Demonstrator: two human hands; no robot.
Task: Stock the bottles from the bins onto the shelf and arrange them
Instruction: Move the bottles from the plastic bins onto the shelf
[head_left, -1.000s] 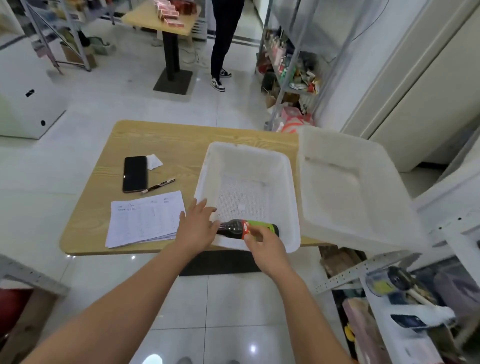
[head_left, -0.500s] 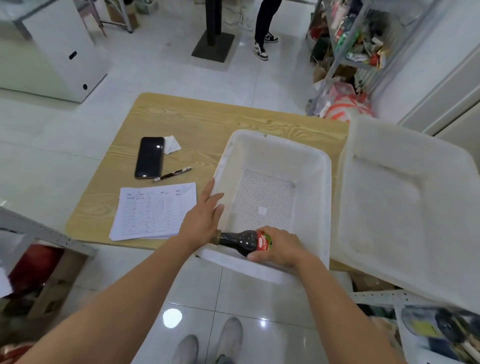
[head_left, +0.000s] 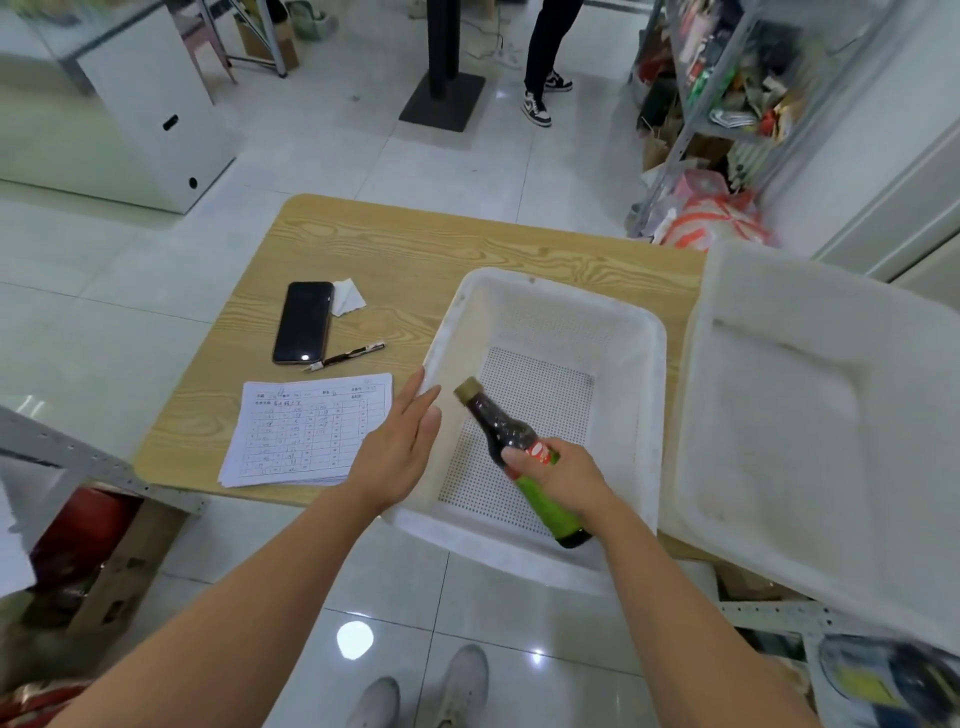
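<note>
A dark sauce bottle (head_left: 500, 427) with a gold cap and a red and green label is held tilted above a white perforated bin (head_left: 644, 338) on the wooden table (head_left: 405, 244). My right hand (head_left: 566, 475) grips the bottle around its label, cap pointing up and left. Flat and open, my left hand (head_left: 402, 441) hovers at the bin's left rim, fingers together, holding nothing. The bin holds no other bottle. A second white bin (head_left: 810, 426) stands to the right, tipped toward me.
On the table lie a black phone (head_left: 304, 322), a pen (head_left: 345, 356), a scrap of tissue (head_left: 347, 296) and a printed sheet stack (head_left: 311, 428). A metal shelf rack (head_left: 727, 78) with goods stands at the back right. Another person's legs (head_left: 545, 57) are beyond the table.
My right hand has lifted the bottle out of the bin's near corner and tilted it cap-up. My left hand has let go of the cap end and opened flat.
</note>
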